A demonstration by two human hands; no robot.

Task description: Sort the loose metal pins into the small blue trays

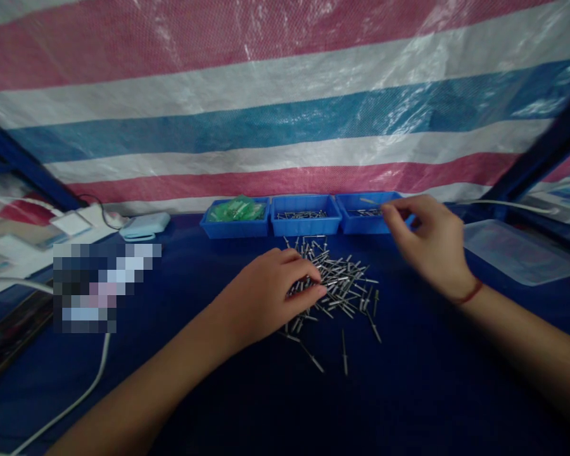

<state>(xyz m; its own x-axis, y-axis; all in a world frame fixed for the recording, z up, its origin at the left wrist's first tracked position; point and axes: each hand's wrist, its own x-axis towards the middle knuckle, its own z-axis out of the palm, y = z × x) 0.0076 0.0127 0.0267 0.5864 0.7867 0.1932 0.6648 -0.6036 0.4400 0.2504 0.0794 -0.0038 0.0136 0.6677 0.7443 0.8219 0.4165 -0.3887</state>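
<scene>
A loose pile of silver blind rivets [339, 278] lies on the dark blue table, several of them scattered toward me. My left hand [275, 291] rests at the pile's left side, thumb and forefinger curved with a small gap between their tips; rivets show through it. Its other fingers are mostly hidden. My right hand [425, 244], slightly blurred, is raised in front of the right blue bin [368, 225]. Its thumb and forefinger pinch a thin blind rivet [370, 201] that points left over that bin. Some rivets lie inside this bin.
The middle blue bin [306, 226] holds rivets; the left blue bin [235, 229] holds green plastic bags [237, 209]. A translucent lid or tray [527, 253] lies at right. At left are a light blue case [145, 225], a white cable [99, 367] and a pixelated patch. Striped sheeting [285, 126] hangs behind.
</scene>
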